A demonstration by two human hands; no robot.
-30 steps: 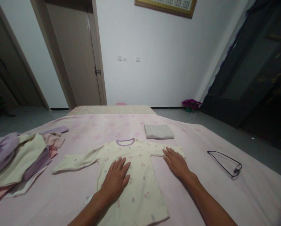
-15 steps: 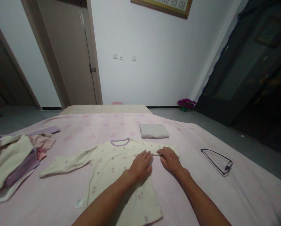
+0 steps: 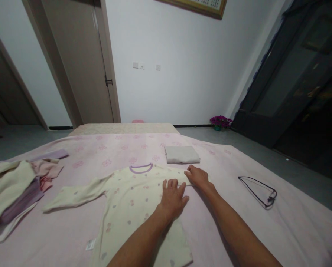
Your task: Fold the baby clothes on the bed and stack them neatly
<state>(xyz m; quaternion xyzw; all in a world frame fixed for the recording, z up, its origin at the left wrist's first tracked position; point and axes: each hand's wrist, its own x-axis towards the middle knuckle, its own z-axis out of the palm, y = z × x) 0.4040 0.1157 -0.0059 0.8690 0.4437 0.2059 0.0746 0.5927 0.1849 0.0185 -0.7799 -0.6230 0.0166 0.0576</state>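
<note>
A cream long-sleeved shirt (image 3: 127, 200) with a purple neckband and small scattered prints lies spread face up on the pink bed cover. My left hand (image 3: 173, 198) rests on its right side near the armpit, palm down with fingers spread. On the right-hand sleeve is my right hand (image 3: 198, 177), its fingers curled and closed on the fabric; this hand hides most of the sleeve's outer part. The other sleeve (image 3: 77, 196) stretches out to the left. A white label (image 3: 90, 244) sticks out at the shirt's left side edge.
A folded grey cloth (image 3: 182, 154) lies just beyond the right sleeve. Black-framed eyeglasses (image 3: 259, 192) rest on the pink bed cover (image 3: 224, 163) at right. Rumpled clothes (image 3: 12, 189) are heaped at left. Purple flowers (image 3: 221, 121) stand by the wall.
My right hand has moved up to the sleeve's upper edge. My left hand has shifted slightly right and toward me, its fingers spreading wider. The view has shifted slightly.
</note>
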